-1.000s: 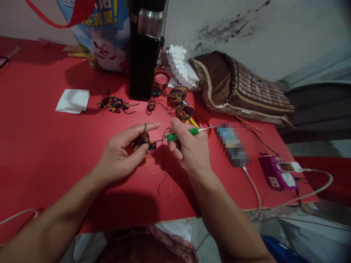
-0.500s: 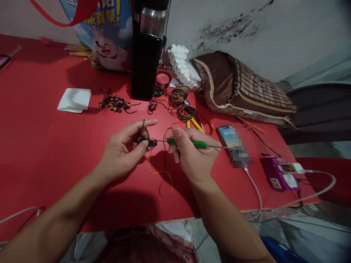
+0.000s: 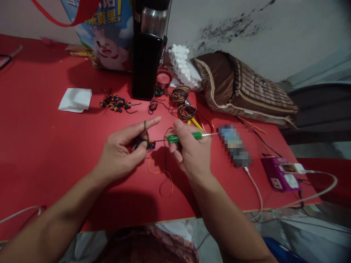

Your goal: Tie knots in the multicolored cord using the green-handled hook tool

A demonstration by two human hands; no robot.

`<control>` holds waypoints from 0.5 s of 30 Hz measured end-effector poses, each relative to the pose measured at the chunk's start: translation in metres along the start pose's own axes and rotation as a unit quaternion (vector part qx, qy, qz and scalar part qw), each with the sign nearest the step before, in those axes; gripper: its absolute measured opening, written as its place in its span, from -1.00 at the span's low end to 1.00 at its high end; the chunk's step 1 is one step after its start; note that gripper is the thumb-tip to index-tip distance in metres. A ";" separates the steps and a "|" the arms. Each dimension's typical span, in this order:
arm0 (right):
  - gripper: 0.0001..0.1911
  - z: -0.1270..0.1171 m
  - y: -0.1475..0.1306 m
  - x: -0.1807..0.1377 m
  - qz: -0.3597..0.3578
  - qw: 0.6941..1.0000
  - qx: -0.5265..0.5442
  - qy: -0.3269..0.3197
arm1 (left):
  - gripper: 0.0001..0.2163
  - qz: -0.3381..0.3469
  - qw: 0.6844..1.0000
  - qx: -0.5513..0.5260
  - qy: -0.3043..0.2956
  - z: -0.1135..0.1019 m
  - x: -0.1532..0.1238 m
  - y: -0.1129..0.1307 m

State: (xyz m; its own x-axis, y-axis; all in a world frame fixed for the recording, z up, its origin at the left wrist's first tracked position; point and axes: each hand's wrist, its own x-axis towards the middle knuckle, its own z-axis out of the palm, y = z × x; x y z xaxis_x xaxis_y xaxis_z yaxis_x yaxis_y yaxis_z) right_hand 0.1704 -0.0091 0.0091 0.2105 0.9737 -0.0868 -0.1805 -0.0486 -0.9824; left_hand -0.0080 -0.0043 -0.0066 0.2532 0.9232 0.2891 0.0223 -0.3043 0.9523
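My left hand pinches a small dark crocheted piece flecked with orange and purple. Its index finger points out to the right with a dark strand of yarn looped round it. In my right hand is a crochet hook with a green handle and a metal shaft at both ends. The hook's left shaft reaches the crocheted piece; its very tip is hidden there. From the piece an orange thread trails onto the table, and a dark thread hangs beside my right fingers.
Behind my hands lie wound balls of multicoloured yarn, a knotted yarn piece and yellow-handled scissors or pliers. A black phone stands upright near a patterned bag. To the right are a charging phone and a purple box.
The green hook has turned slightly in my right hand, its right end rising. My left index finger has lifted a little, with the yarn still round it.
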 end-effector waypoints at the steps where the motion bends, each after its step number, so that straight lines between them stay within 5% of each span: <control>1: -0.51 0.001 0.001 0.003 0.030 0.999 0.025 -0.009 | -0.39 0.002 1.000 0.001 0.000 0.000 0.000 0.000; 8: -0.49 0.002 0.010 0.018 0.217 0.953 0.178 -0.113 | -0.45 0.003 1.000 -0.023 -0.004 -0.002 -0.002 -0.002; 15: -0.64 -0.004 0.006 0.018 0.231 0.934 0.210 -0.172 | -0.53 -0.018 0.996 -0.085 0.000 0.004 0.001 -0.001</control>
State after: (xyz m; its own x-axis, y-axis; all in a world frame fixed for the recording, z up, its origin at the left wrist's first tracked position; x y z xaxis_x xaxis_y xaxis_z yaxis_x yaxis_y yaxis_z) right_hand 0.1767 0.0076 0.0014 -0.2915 0.8876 -0.3568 -0.5513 -0.4607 -0.6956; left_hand -0.0043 -0.0042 -0.0080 0.2553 0.9326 0.2549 -0.1324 -0.2274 0.9647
